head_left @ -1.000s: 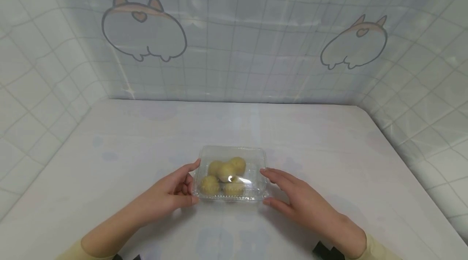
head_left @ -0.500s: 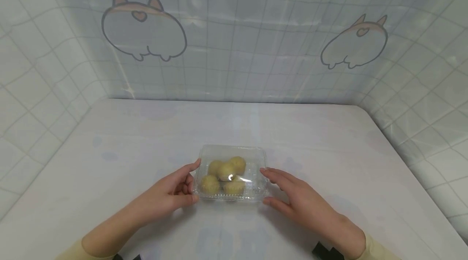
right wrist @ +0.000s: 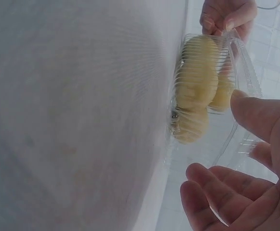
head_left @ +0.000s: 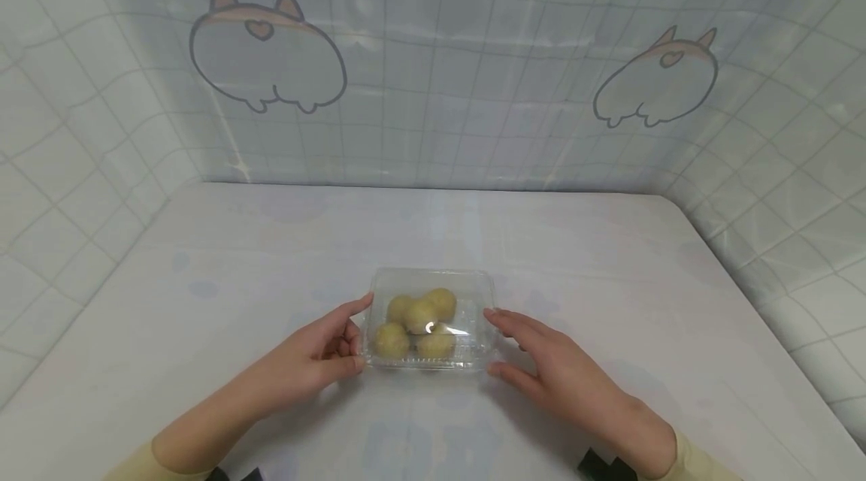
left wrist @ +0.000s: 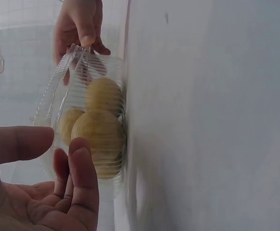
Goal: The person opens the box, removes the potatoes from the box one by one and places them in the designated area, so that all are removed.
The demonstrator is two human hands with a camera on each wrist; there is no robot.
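In the head view a clear plastic clamshell box (head_left: pixel 476 289) rests on the white table, lid down. Several round, pale yellow pieces of produce (head_left: pixel 421 316) lie inside; whether they are fruit or potatoes I cannot tell. My left hand (head_left: pixel 325 349) is at the box's left side, index fingertip by the side edge, thumb by the near corner, other fingers bent. On the other side, my right hand (head_left: pixel 541 361) has its fingertips at the right edge and its thumb near the front corner. Both wrist views show relaxed, spread fingers (right wrist: pixel 221 192) and the ribbed box wall (left wrist: pixel 112 62).
The white tabletop (head_left: pixel 433 229) carries faint pastel prints. A tiled-pattern backdrop (head_left: pixel 467 90) with corgi drawings (head_left: pixel 267 64) stands behind it, and similar panels flank both sides. Black straps (head_left: pixel 607 464) show below the wrists.
The box has shifted very slightly to the right. My left thumb has drawn back a little from its near corner; the right hand has barely moved.
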